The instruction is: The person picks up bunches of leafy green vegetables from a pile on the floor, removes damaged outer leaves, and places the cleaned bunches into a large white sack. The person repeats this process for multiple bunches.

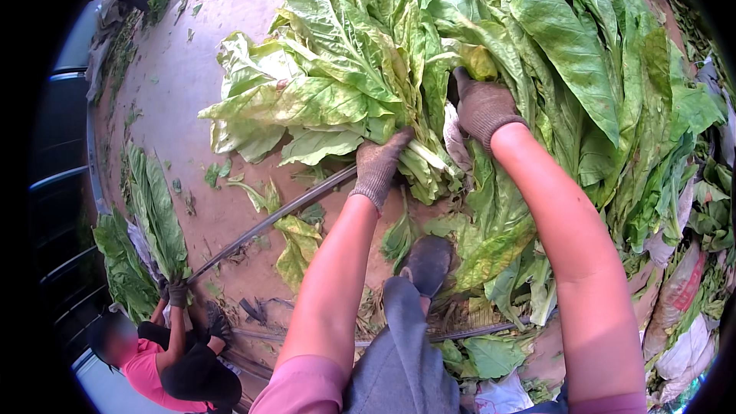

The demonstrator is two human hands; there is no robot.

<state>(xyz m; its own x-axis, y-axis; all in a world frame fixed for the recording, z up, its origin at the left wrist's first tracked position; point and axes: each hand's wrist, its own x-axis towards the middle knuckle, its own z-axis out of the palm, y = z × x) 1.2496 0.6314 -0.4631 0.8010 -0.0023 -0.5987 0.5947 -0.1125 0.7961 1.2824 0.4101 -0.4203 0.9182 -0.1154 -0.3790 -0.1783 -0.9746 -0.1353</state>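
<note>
My left hand [382, 164], in a brown knit glove, is closed around the stem ends of a bundle of broad green leaves [345, 80] whose blades fan out up and to the left. Some blades show yellow patches. To its right, my right hand [489, 102], gloved alike, reaches into a large pile of long leaves [569, 52]. Its fingertips are partly hidden by the foliage beside a yellowed leaf [478, 62], so its grip is unclear. A twisted pale cloth [455, 138] lies between the hands.
A thin metal bar [270, 219] runs from near my left hand towards a seated co-worker [167, 356] at the lower left, whose gloved hands are at upright leaves [152, 213]. Loose leaves [299, 244] litter the brown floor. My shoe [430, 264] is near the pile; sacks [678, 299] lie at right.
</note>
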